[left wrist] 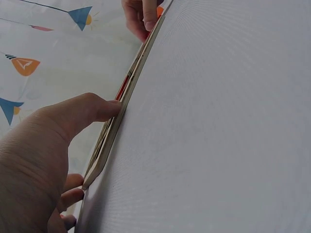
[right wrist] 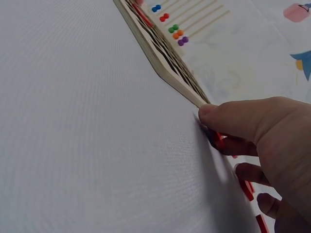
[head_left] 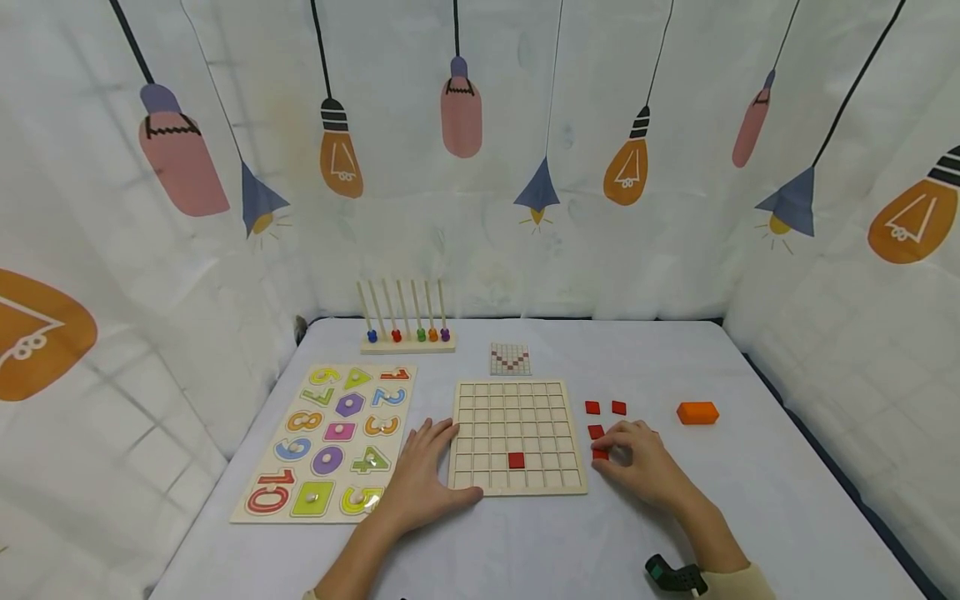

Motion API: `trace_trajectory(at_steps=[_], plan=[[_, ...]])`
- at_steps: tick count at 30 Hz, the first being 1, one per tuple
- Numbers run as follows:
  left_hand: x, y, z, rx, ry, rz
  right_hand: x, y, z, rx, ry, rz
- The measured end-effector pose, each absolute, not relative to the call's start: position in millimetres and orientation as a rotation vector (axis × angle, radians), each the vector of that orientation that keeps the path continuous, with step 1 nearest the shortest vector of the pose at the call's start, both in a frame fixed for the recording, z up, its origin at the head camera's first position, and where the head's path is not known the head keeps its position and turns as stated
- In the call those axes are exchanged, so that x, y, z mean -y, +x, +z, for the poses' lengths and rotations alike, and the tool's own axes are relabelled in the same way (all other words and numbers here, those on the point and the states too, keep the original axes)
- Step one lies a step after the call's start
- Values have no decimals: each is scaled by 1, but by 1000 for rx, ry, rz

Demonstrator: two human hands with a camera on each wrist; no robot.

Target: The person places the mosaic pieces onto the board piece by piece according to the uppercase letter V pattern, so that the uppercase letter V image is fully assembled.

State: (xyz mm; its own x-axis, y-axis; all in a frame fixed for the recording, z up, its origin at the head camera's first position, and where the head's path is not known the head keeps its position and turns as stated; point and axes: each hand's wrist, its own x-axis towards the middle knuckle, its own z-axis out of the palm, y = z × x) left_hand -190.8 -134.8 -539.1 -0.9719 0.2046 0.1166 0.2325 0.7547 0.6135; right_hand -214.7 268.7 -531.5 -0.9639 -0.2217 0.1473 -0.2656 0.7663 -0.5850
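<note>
A wooden grid board [head_left: 485,414] lies on the table, with one red square tile [head_left: 516,460] in a cell of its lower rows. My left hand [head_left: 430,477] rests at the board's lower left corner, fingers along the left side and thumb on the front edge. The left wrist view shows that thumb [left wrist: 104,109] touching the board's edge. To the right of the board, my right hand [head_left: 643,463] pinches a red square tile [head_left: 599,455] between thumb and forefinger. Other loose red tiles [head_left: 592,407] lie just beyond it.
A small pattern card [head_left: 510,359] lies behind the board. At the left is a number and shape puzzle [head_left: 349,445], with a bead-peg stand [head_left: 408,346] behind it. An orange block [head_left: 697,412] sits at the right. A dark green device [head_left: 673,575] is by the right wrist.
</note>
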Motion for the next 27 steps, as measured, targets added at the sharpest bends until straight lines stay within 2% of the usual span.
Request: trace_trajectory(at_steps=[27], plan=[[134,-191,-537,2912,-351,-1024,-247,-222,-518,2819,516,1061]])
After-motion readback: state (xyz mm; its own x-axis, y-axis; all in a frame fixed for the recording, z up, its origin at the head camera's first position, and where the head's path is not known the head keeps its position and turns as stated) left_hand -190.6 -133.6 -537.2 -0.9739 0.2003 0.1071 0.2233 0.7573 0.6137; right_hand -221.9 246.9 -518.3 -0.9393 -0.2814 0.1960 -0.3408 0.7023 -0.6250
